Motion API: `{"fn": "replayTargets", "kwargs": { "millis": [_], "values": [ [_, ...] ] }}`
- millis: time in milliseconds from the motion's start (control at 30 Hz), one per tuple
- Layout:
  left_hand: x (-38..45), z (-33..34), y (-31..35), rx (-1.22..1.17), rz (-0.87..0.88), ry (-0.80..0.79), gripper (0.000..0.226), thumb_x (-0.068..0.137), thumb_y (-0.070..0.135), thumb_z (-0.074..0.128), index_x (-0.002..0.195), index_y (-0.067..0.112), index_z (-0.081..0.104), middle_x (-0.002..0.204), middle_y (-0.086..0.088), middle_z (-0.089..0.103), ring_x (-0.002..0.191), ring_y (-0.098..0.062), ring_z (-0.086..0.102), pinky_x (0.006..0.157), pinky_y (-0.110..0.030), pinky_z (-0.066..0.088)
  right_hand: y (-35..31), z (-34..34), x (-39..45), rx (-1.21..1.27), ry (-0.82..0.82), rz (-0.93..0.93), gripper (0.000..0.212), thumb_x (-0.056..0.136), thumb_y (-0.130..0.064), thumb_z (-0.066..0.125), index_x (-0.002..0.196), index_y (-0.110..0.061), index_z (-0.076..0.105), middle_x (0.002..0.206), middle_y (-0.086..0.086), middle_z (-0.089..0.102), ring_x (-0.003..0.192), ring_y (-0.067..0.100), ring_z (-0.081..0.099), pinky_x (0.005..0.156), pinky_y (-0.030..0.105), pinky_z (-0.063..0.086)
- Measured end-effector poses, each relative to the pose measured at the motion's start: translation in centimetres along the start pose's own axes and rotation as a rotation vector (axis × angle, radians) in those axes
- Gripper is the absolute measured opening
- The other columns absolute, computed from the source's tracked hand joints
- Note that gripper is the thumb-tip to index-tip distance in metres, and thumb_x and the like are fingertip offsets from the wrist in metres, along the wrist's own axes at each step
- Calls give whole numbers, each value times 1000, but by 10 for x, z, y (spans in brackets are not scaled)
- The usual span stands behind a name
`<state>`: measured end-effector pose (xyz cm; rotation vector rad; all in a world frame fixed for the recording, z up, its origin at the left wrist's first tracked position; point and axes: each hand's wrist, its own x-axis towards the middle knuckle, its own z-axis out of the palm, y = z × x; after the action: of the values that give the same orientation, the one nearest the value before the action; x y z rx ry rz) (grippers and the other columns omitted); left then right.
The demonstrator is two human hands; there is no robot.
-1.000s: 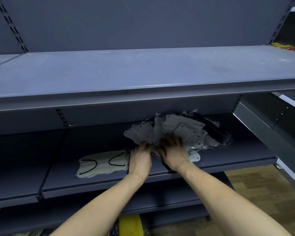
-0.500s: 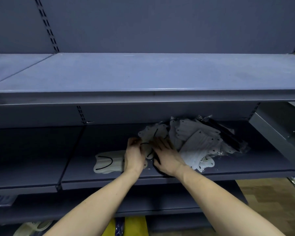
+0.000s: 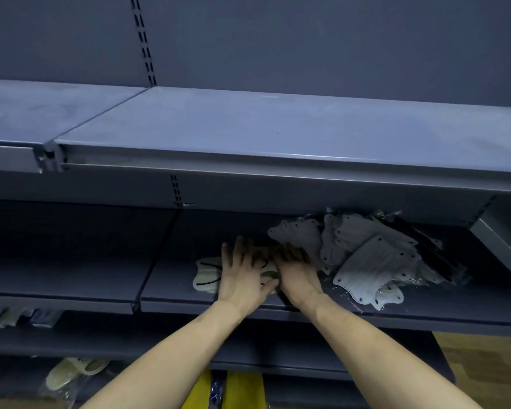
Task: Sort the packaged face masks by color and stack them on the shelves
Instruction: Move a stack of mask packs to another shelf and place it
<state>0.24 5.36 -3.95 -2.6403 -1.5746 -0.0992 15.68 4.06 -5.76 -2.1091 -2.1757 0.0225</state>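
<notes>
Middle shelf, dim light. Both my hands lie flat side by side on one spot near the front edge.

My left hand: fingers straight and slightly spread, palm down, pressing on the white mask with black ear loops. I count one such pack showing to the left of my hand; whether more lie stacked beneath it I cannot tell. Thumb points right and touches the other hand.

My right hand: fingers straight, palm down, resting on the right end of the same pack. Nothing pinched or curled round in either hand. A dark edge shows under the wrist, too shadowed to name.

Right of my hands, just beside them: loose heap of white masks in clear wrap, overlapping and fanned. About seven or eight visible, exact count not possible. At the far right of the heap, black masks, at least one or two packs, partly buried.

Upper shelf: two panels visible, joined at left.

Lower levels: one pale slipper in a bag at near left, some small packs at far left, blurred. Yellow packaging between my forearms, two pieces as far as I can see
</notes>
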Motion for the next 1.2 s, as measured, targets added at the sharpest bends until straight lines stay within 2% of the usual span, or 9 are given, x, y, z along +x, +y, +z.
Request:
{"fn": "replayTargets", "kwargs": {
  "millis": [200,300,367,467,667,833,967,1067,1200],
  "values": [
    [1,-2,-23,42,-43,47,60,98,13,45,154,27,29,158,-7,33,150,-35,13,116,-65,-3,-8,7,-3,12,151,-94,64,61,-4,80,122,-19,66,119,6,70,114,31,65,95,44,51],
    [-1,0,-48,9,0,64,66,83,7,58,144,29,49,145,-10,51,144,-38,31,116,-68,4,-7,9,-5,21,116,-62,55,78,-15,72,131,-22,60,131,6,64,121,30,59,100,44,48],
    [-5,3,-60,14,7,-13,59,86,18,55,143,33,50,153,-6,42,147,-35,22,116,-66,-3,-10,13,-10,64,75,-114,43,97,-39,45,137,-27,55,140,2,57,129,30,51,104,44,42],
    [-10,9,-61,-64,23,-142,60,92,49,36,148,30,40,159,-5,28,149,-31,10,119,-58,-4,-18,14,-15,159,-54,-148,68,94,-65,19,145,-30,47,154,-3,40,142,25,32,114,40,28],
    [-5,23,-49,-238,26,-218,101,78,85,10,155,20,21,165,-4,11,152,-26,3,122,-48,5,-14,10,-22,222,37,-142,64,95,-63,26,139,-24,53,149,0,46,133,25,41,108,36,35],
    [-1,22,-54,-252,56,-214,142,45,104,-9,150,17,29,164,-4,15,151,-26,6,122,-47,5,-6,9,-29,179,51,-203,62,98,-61,31,135,-20,59,142,4,53,129,27,46,106,41,40],
    [1,18,-41,-241,22,-155,122,63,96,4,150,16,32,164,-6,16,152,-26,6,122,-49,-2,2,6,-33,179,87,-50,63,98,-56,23,134,-19,59,151,7,46,138,31,41,114,44,34],
    [8,17,-21,-256,16,-92,89,83,77,21,146,16,37,162,-9,21,151,-28,10,123,-47,1,18,8,-32,120,198,141,48,97,-40,44,137,-17,56,153,12,43,140,36,39,111,48,37],
    [18,16,7,-248,124,-76,60,100,50,39,153,26,28,164,-4,17,151,-26,9,122,-44,7,42,5,-30,74,126,346,58,95,-34,53,148,-13,43,159,14,31,145,37,28,116,46,29]
  ]
}}
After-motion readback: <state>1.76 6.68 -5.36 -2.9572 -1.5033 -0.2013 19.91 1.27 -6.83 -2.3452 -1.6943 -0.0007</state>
